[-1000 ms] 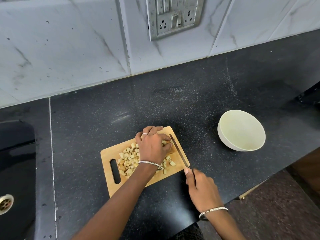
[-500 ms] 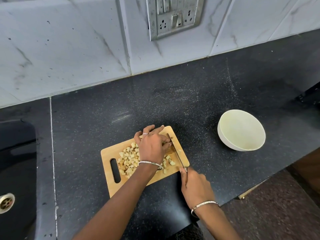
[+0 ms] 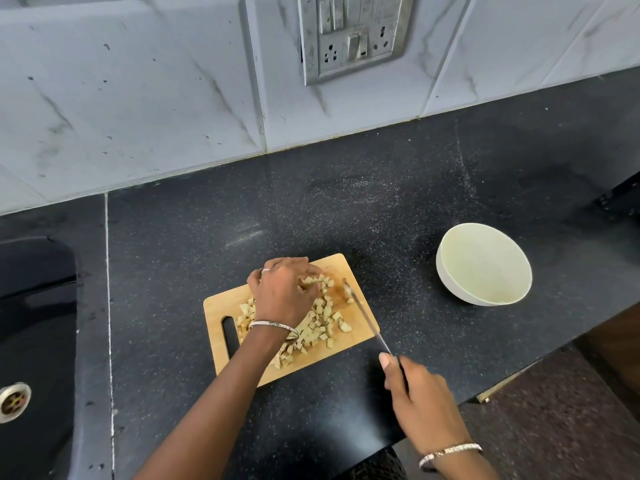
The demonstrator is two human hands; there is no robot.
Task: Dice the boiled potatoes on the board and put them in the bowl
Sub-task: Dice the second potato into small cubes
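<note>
Pale potato cubes [image 3: 325, 327]: my left hand [image 3: 284, 294] is clutching some on the rectangular wooden board [image 3: 220, 308], right hand [image 3: 417, 393] gripping a slim steel knife [image 3: 367, 320].

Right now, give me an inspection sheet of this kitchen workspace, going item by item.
Surface: black speckled counter, with a wooden cutting board on it.
Job's things: diced potato pieces on the board; bowl to its right, empty; knife blade along the board's right side.
Clutter: nothing seen.
Hands: left hand rests on the potato pieces, fingers curled over them; right hand grips the knife handle.
Cables: nothing seen.
Surroundings: tiled wall with a socket panel behind; black sink at the left.
</note>
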